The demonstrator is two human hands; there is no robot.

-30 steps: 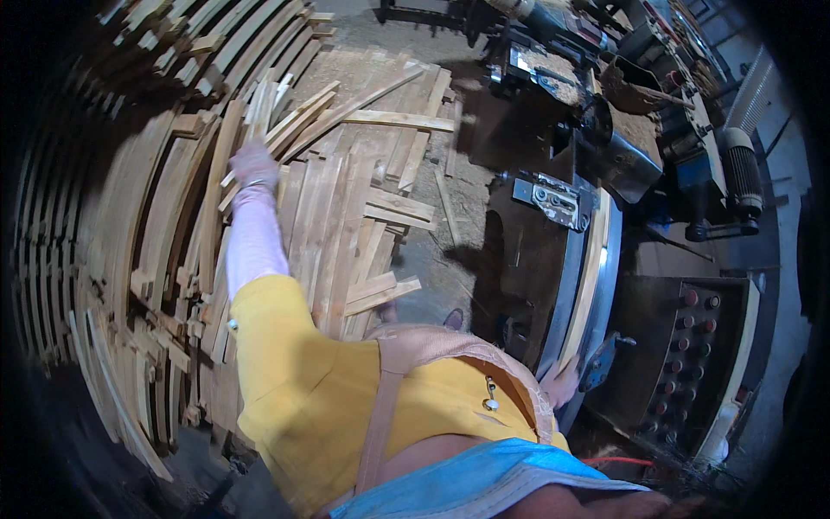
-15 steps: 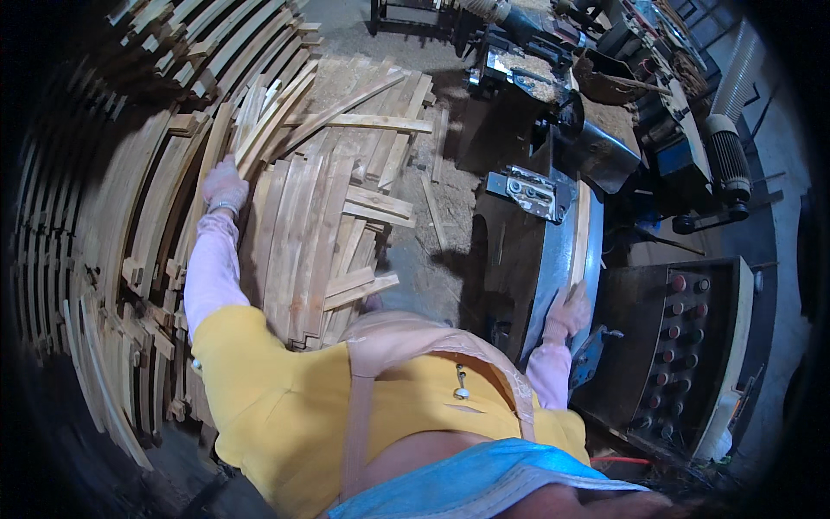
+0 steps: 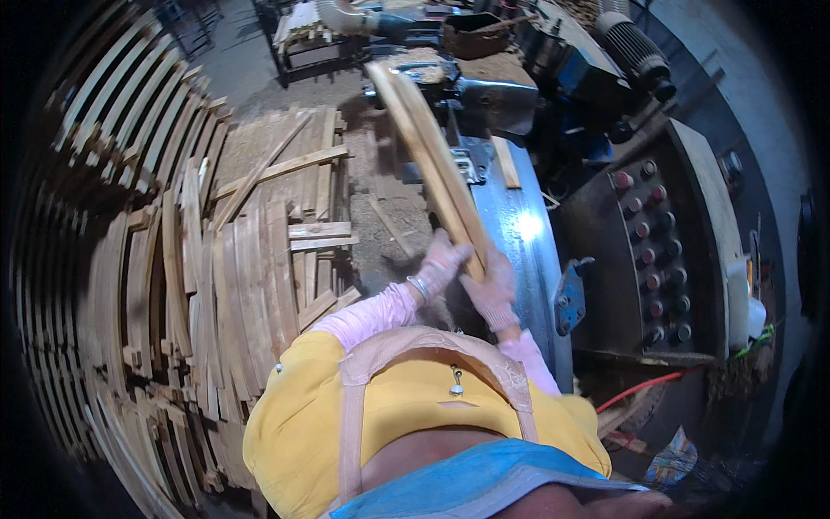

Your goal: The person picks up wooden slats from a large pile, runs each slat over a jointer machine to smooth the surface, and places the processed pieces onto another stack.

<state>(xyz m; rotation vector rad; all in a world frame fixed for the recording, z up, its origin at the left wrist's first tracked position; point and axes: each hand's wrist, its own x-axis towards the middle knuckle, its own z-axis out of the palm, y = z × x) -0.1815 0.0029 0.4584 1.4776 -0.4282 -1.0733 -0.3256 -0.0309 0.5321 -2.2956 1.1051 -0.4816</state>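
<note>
Two long wooden strips point(image 3: 430, 160), lying side by side, slant up and away in front of me, their far ends raised over the machine. My gloved left hand point(image 3: 445, 261) is closed around their near part from the left. Just beside it, my gloved right hand point(image 3: 491, 290) grips the near end from the right; some of its fingers are hidden. Under and right of the strips runs the smooth metal machine table point(image 3: 517, 246). On that table, farther off, rests another wooden strip point(image 3: 506, 162), touched by neither hand.
Stacked wooden strips point(image 3: 251, 268) lie to my left, with taller racks of curved pieces point(image 3: 130, 95) beyond. A control panel with several buttons point(image 3: 653, 251) stands on the right, near a blue clamp-like part point(image 3: 569, 298). A motor point(image 3: 635, 52) sits at the far right.
My left hand has come from the stack on the left, bringing strips over to the machine. My right hand has left the strip on the table and now grips these ones.
</note>
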